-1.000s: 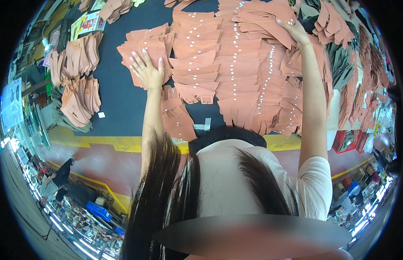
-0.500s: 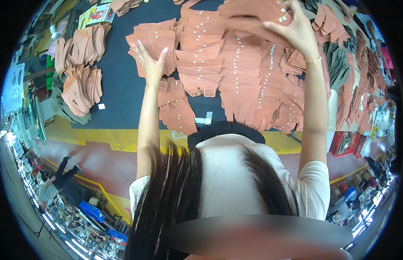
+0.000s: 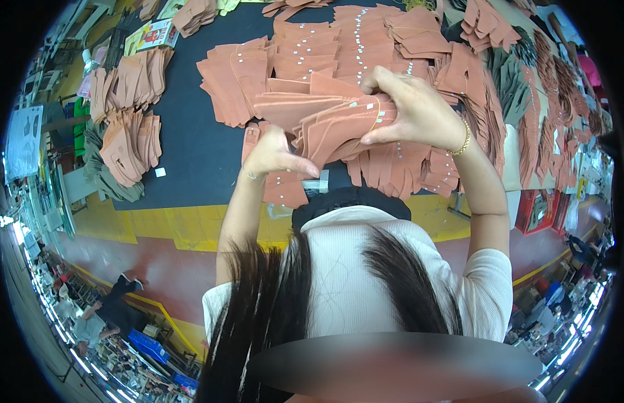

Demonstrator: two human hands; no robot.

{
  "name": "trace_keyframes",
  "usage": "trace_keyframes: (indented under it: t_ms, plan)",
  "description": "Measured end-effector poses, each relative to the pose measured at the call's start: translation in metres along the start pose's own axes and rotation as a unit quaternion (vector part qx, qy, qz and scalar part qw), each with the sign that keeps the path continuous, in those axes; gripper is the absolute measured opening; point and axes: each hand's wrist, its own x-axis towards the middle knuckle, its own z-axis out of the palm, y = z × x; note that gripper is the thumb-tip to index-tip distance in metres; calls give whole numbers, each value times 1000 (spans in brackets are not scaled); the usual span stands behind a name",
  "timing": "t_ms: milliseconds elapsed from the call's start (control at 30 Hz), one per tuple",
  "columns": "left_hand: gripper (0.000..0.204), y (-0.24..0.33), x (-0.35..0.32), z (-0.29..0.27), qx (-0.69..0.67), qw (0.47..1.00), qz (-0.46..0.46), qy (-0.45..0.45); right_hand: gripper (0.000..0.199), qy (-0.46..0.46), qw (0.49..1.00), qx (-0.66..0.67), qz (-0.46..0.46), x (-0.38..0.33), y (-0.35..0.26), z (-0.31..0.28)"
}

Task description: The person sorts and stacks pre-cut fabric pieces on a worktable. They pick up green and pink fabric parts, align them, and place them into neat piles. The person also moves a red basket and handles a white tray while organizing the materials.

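A tied bundle of salmon-coloured cut pieces, seemingly leather (image 3: 332, 121), is held above the table in front of me. Small white tags and a thin yellow band show near its right end. My right hand (image 3: 416, 111) grips that end, thumb below and fingers over the top. At the lower left corner my left hand (image 3: 275, 156) is closed round the bundle, its thumb along the edge and its other fingers partly hidden. Beneath and behind lie overlapping rows of similar tagged pieces (image 3: 365, 40). Another banded bundle (image 3: 234, 77) rests just beyond my left hand.
The dark table top (image 3: 184, 134) has a yellow front edge (image 3: 171, 225). Stacks of pieces (image 3: 130, 144) stand at the left, beside dark green ones (image 3: 100, 161). More green strips (image 3: 513, 87) lie at the right, above a red crate (image 3: 537, 211). A person (image 3: 100, 316) is at the lower left.
My right hand has brought the bundle down from the far right towards me. My left hand has left the banded bundle on the table and come nearer, onto the held one.
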Motion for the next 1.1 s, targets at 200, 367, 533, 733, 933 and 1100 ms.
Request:
trace_keyframes:
  t_ms: [200, 367, 533, 733, 933, 1100]
  plan:
    - [73, 9, -17, 26, -16, 998, -21, 48, 73, 17, 999, -8, -29, -14, -25, 2]
    - [68, 13, -26, 31, -38, 998, -14, 50, 78, 33, 996, -53, -70, -20, -36, 3]
    - [71, 15, -30, 32, -53, 998, 20, 18, 53, 100, 966, -146, -185, -25, -38, 12]
    - [63, 14, -27, 29, -170, 982, 15, 75, 31, 153, 934, -210, -245, -26, -40, 24]
    - [69, 14, -34, 27, -86, 992, 46, 79, 34, 132, 943, -196, -234, -20, -40, 26]
    - [83, -2, -55, 12, -26, 997, -50, 61, 48, 57, 985, -90, -137, -20, -40, 32]
